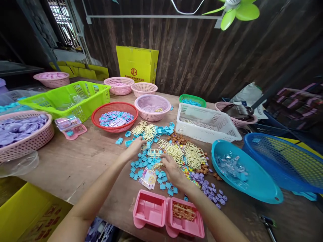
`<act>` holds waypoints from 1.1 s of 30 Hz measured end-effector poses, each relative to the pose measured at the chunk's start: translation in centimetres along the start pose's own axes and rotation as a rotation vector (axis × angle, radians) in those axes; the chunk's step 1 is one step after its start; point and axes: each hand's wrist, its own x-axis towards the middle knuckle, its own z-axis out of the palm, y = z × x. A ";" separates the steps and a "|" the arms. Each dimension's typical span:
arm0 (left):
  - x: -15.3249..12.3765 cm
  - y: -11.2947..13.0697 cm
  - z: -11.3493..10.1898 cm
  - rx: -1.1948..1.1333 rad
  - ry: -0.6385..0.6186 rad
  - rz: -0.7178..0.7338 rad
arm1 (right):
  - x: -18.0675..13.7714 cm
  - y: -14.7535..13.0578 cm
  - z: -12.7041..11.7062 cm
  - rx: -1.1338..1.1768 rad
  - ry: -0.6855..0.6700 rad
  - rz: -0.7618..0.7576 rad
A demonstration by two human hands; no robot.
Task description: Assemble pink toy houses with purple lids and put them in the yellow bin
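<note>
My left hand point(137, 147) is over the middle of the pile, its fingers drawn together among small blue plastic pieces point(143, 161); whatever they pinch is too small to make out. My right hand point(173, 170) is closed on a cream plastic frame of small parts point(158, 166). Between the hands lies another cream frame point(154, 153), with more cream frames point(174, 152) stacked behind. A printed card point(148, 178) rests below the blue pieces. Nearest me stands a hinged pink case point(150, 207), opened flat, with brown and cream parts point(183, 211) in its right half.
Purple pieces point(209, 190) and brown pieces point(178, 137) edge the pile. Around it stand a red basket point(97, 116), a lilac basket point(152, 116), a white crate point(207, 132), a turquoise basin point(264, 188) and a lime crate point(101, 97). A green fan point(232, 10) hangs above.
</note>
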 end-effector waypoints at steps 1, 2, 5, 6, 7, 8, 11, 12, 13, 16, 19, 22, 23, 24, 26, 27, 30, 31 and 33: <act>-0.6 1.1 0.1 -0.029 -0.017 0.048 | 0.3 -0.2 0.1 0.003 0.032 -0.041; -1.1 2.2 0.2 -0.091 -0.036 0.106 | 0.6 -0.4 0.2 0.006 0.054 -0.071; -2.3 4.7 0.6 -0.436 -0.101 0.243 | 1.5 -0.2 0.1 0.044 0.067 -0.066; -2.6 5.1 0.7 -0.523 -0.106 0.231 | 1.6 0.2 -0.2 0.070 0.066 -0.034; -2.9 5.2 0.9 -0.549 -0.095 0.183 | 1.3 0.7 -0.8 0.096 0.069 0.012; -3.1 5.0 1.1 -0.511 -0.073 0.110 | 0.9 1.4 -1.6 0.114 0.085 0.067; -3.7 4.3 1.8 -0.300 -0.037 -0.044 | -1.9 4.3 -4.7 0.088 0.199 0.292; -3.8 4.3 2.2 -0.265 -0.064 -0.042 | -3.1 5.2 -5.8 0.069 0.224 0.376; -3.9 4.6 2.5 -0.248 -0.107 -0.019 | -4.3 6.1 -6.7 0.060 0.220 0.453; -3.3 6.9 3.9 -0.169 -0.238 0.083 | -7.3 7.3 -8.1 0.081 0.094 0.588; -2.0 10.4 5.8 -0.042 -0.309 0.107 | -8.8 6.8 -7.6 0.093 -0.009 0.513; -0.8 12.9 7.6 0.060 -0.359 0.089 | -9.4 5.6 -6.7 0.096 -0.033 0.362; -0.5 13.4 8.0 0.081 -0.375 0.083 | -9.6 5.3 -6.6 0.095 -0.041 0.322; -0.2 13.6 8.3 0.099 -0.389 0.075 | -9.8 5.0 -6.4 0.094 -0.053 0.292; 0.0 13.5 8.6 0.125 -0.406 0.054 | -10.0 4.6 -6.3 0.086 -0.077 0.257; 0.1 13.3 8.5 0.133 -0.410 0.043 | -10.0 4.4 -6.1 0.080 -0.089 0.247; 0.0 12.5 7.7 0.140 -0.416 0.034 | -9.5 3.9 -5.4 0.064 -0.138 0.200; 0.0 12.3 7.4 0.140 -0.413 0.036 | -9.1 3.8 -5.0 0.057 -0.152 0.176; -0.2 12.2 7.0 0.149 -0.395 0.034 | -8.2 3.6 -4.1 0.029 -0.169 0.130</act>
